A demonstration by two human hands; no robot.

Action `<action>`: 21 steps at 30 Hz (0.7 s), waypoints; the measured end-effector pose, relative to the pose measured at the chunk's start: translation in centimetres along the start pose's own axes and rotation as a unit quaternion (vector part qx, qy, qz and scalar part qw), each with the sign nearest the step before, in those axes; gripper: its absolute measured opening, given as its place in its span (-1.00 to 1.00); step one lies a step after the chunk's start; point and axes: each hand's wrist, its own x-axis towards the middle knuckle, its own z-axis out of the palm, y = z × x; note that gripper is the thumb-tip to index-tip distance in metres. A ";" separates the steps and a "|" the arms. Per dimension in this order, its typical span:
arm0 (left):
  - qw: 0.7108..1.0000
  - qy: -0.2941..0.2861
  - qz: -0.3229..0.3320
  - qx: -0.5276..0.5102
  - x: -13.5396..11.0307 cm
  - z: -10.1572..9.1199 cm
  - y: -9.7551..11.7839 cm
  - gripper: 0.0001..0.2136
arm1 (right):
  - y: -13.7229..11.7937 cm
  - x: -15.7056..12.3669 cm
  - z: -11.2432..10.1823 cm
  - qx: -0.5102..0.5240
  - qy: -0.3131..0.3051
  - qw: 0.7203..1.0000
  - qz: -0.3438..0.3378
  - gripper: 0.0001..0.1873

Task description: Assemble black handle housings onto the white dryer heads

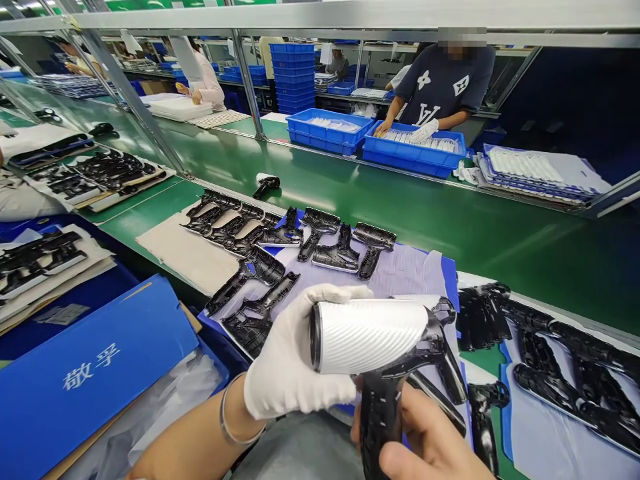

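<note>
In front of me is a pistol-shaped housing, much like a hair dryer body, with a white ribbed barrel and a black handle. My left hand, in a white glove, wraps round the barrel's back end. The bare fingers of my right hand grip the black handle from below. Behind lie several black half shells on a purple-lined blue sheet. Close to my right hand, more shells with white barrels and black handles lie partly hidden by the held housing.
A blue box with plastic film stands at left. Trays of black shells lie at right. A green conveyor belt runs beyond the bench, carrying one housing. Across it, a co-worker handles white parts in a blue bin.
</note>
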 end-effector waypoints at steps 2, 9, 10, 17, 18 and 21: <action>1.000 0.008 0.002 -0.007 -0.1 0.0 -0.1 -0.38 | 0.0 0.0 -0.2 -0.028 0.018 0.999 -0.005 -0.34; 1.000 0.009 0.005 -0.021 -0.4 0.3 0.0 -0.36 | 1.4 0.7 -0.9 -0.133 0.053 0.986 -0.081 -0.45; 1.000 0.009 0.002 -0.022 -0.5 0.4 0.0 -0.36 | 1.6 0.8 -1.0 -0.143 0.056 0.983 -0.096 -0.45; 0.997 0.002 -0.039 -0.063 -1.0 0.8 0.3 -0.36 | 2.5 1.6 -1.4 -0.218 0.056 0.966 -0.127 -0.61; 0.997 -0.001 -0.041 -0.068 -1.0 0.8 0.3 -0.37 | 2.5 1.7 -1.4 -0.219 0.050 0.966 -0.127 -0.63; 0.997 -0.002 -0.037 -0.070 -1.1 0.9 0.4 -0.36 | 2.4 2.0 -1.4 -0.213 0.039 0.969 -0.121 -0.61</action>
